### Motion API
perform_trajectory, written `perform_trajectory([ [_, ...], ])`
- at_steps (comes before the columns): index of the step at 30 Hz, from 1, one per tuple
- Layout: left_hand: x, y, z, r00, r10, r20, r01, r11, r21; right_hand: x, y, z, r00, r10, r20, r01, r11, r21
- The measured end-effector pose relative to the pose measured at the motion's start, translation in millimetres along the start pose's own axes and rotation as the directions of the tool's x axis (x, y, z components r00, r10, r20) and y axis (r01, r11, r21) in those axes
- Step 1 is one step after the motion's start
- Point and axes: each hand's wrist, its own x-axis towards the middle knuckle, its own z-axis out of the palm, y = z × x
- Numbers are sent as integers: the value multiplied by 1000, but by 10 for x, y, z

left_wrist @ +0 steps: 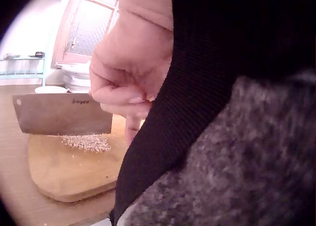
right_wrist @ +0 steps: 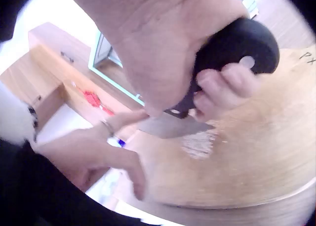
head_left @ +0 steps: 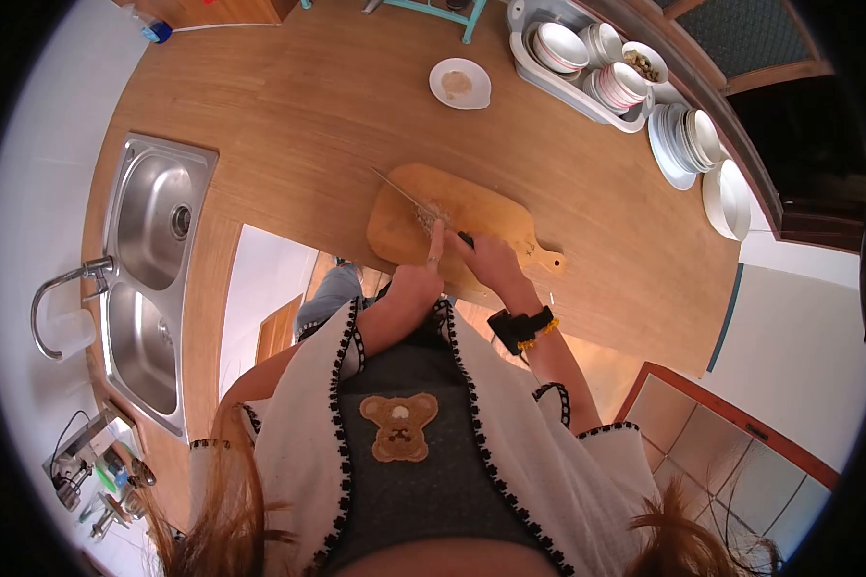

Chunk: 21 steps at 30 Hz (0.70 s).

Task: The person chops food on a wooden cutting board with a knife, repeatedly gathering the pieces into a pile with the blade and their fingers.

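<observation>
My right hand (head_left: 491, 262) grips the black handle (right_wrist: 237, 53) of a wide cleaver (left_wrist: 64, 113); in the head view the blade shows as a thin line. The cleaver stands on edge over a wooden cutting board (head_left: 491, 207). Finely chopped pale bits (left_wrist: 88, 143) lie in a small heap beside the blade. My left hand (head_left: 417, 287) reaches in from the left, one finger extended to the cleaver near its handle, other fingers bent. In the right wrist view the left hand (right_wrist: 94, 154) wears a ring; whether its fingertip touches the metal is hard to tell.
Beyond the board stands a white dish (head_left: 460, 84) with some pale contents. A rack (head_left: 587, 91) of bowls and stacked plates (head_left: 678, 144) line the back right. A double steel sink (head_left: 149, 279) is at the left. Another person's leg (head_left: 332, 293) shows below the counter edge.
</observation>
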Motion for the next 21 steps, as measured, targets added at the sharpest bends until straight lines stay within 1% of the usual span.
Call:
perform_trajectory([
  [2,65,-49,62,991,-16,136,25,998,-64,20,91,23,992,-127,-1,127,992,3],
  [3,77,-65,90,992,-14,129,23,997,-67,45,128,31,991,-131,-4,131,991,-4],
  [5,37,-84,88,998,-10,69,17,995,-103,36,70,41,995,-86,-55,85,996,-27],
  [6,38,-94,87,998,-14,67,21,995,-102,61,55,16,994,-91,-53,90,996,-26],
  [8,28,-122,136,997,67,-35,-69,996,-60,103,48,-46,991,-135,0,134,984,-121],
  [9,25,-147,160,997,66,-32,-68,996,-62,97,76,-25,991,-133,3,132,984,-121],
  [11,87,-171,113,983,135,122,-147,984,102,116,112,-29,997,-45,57,39,995,94],
  [12,115,-166,86,985,134,110,-145,984,101,128,113,-28,997,-52,54,48,995,86],
  [14,108,-106,-102,936,196,291,-268,934,234,56,21,-7,998,-24,-65,31,994,108],
  [15,113,-112,-97,939,193,285,-264,935,237,60,-7,-40,997,-31,-66,38,994,105],
  [17,93,-108,-68,965,187,182,-227,946,233,44,-95,-133,998,-53,-36,57,993,103],
  [18,76,-123,-44,966,183,184,-223,947,229,51,-114,-154,998,-52,-30,55,993,101],
  [20,91,-100,-58,965,162,208,-210,949,235,110,-106,-225,992,83,99,-95,988,121],
  [21,63,-104,-28,965,164,205,-211,950,232,107,-48,-167,992,85,97,-96,989,117],
])
